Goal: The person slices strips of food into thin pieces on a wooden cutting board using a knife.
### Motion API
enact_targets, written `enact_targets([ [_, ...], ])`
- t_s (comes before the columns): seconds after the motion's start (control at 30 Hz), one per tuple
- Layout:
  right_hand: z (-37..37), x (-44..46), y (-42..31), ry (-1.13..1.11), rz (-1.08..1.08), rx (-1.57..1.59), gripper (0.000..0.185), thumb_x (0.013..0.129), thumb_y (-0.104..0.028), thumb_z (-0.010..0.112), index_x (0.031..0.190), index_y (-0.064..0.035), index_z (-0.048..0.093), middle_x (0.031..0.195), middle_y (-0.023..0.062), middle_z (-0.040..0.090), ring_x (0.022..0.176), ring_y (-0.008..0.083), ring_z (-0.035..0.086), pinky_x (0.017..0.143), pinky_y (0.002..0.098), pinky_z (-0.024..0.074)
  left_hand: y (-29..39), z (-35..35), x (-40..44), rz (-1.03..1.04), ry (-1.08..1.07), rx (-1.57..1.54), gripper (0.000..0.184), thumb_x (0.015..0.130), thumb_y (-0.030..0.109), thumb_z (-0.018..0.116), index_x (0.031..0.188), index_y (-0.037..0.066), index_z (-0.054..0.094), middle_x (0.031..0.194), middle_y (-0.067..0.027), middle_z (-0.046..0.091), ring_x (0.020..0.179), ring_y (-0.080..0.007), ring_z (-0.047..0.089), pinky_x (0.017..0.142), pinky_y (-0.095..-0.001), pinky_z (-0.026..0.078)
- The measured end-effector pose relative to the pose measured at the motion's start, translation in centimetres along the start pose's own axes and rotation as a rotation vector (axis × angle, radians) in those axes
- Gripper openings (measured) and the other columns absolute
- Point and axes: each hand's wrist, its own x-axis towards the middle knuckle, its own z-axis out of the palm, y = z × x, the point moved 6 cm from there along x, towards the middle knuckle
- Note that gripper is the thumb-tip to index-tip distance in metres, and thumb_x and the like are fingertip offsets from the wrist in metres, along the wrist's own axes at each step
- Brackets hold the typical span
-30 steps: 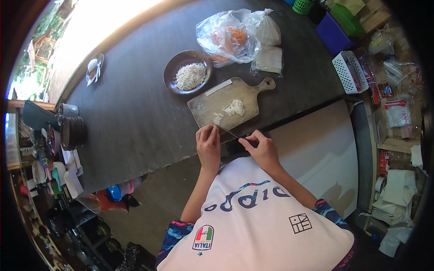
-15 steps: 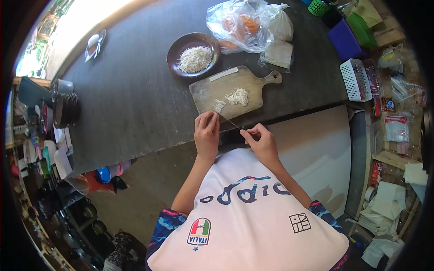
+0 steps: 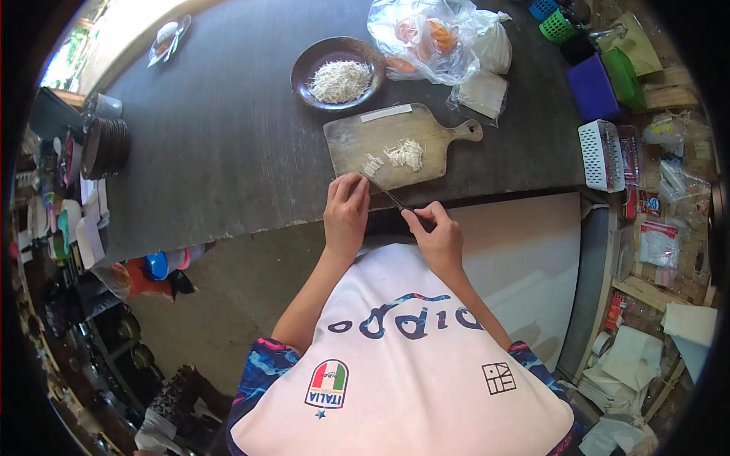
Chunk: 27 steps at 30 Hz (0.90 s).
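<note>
My right hand is closed round the handle of a thin knife, whose blade slants up and left towards the near edge of a wooden cutting board. Beside the blade's tip, my left hand has its fingers pressed together at the board's corner; what they hold is hidden. Just beyond those fingers lie short pale strips. A heap of finely cut white sticks is to their right. One flat white slab rests along the board's far edge.
Behind the board stands a dark bowl of white shreds. Plastic bags with orange items and a wrapped white block are at the back. A white basket sits right, stacked dark plates left.
The view has shifted slightly. The knife shows more of its blade now, and its angle has turned a little. Both hands stay at the board's near edge.
</note>
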Motion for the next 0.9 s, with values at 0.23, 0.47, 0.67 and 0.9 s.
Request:
enact_targets([
  [0.23, 0.0, 0.1, 0.3, -0.039, 0.049, 0.026, 0.04, 0.1, -0.043, 0.085, 0.101, -0.0048, 0.073, 0.09, 0.012, 0.083, 0.087, 0.0311, 0.081, 0.079, 0.0412, 0.0597, -0.2, 0.0, -0.2, -0.012, 0.01, -0.022, 0.019, 0.096, 0.002, 0.079, 0.115, -0.001, 0.08, 0.122, -0.0102, 0.072, 0.119, -0.0329, 0.069, 0.097, -0.0442, 0.06],
  [0.47, 0.0, 0.3, -0.2, -0.039, 0.007, 0.081, 0.035, 0.1, -0.032, 0.087, 0.098, -0.0015, 0.07, 0.079, 0.0082, 0.079, 0.074, 0.0137, 0.075, 0.07, 0.0305, 0.0544, -0.2, -0.1, -0.2, 0.003, 0.034, -0.003, 0.019, 0.096, 0.002, 0.079, 0.114, -0.001, 0.079, 0.12, -0.0105, 0.072, 0.119, -0.0333, 0.068, 0.096, -0.0446, 0.06],
  [0.67, 0.4, 0.5, 0.2, -0.032, 0.022, -0.01, 0.042, 0.099, -0.046, 0.084, 0.102, -0.0051, 0.072, 0.094, 0.0128, 0.083, 0.092, 0.0323, 0.082, 0.08, 0.0434, 0.0597, -0.3, -0.2, -0.2, 0.0, 0.028, -0.012, 0.019, 0.096, 0.002, 0.079, 0.114, -0.001, 0.079, 0.12, -0.0101, 0.072, 0.119, -0.0329, 0.069, 0.095, -0.0446, 0.061],
  [0.9, 0.1, 0.2, 0.2, -0.053, 0.048, 0.048, 0.035, 0.1, -0.031, 0.087, 0.097, -0.0008, 0.071, 0.082, 0.0096, 0.079, 0.076, 0.0146, 0.076, 0.072, 0.0316, 0.0554, -0.3, -0.2, -0.3, 0.0, 0.032, -0.006, 0.017, 0.096, 0.003, 0.079, 0.112, -0.001, 0.08, 0.12, -0.0091, 0.072, 0.118, -0.0317, 0.069, 0.095, -0.0438, 0.061],
])
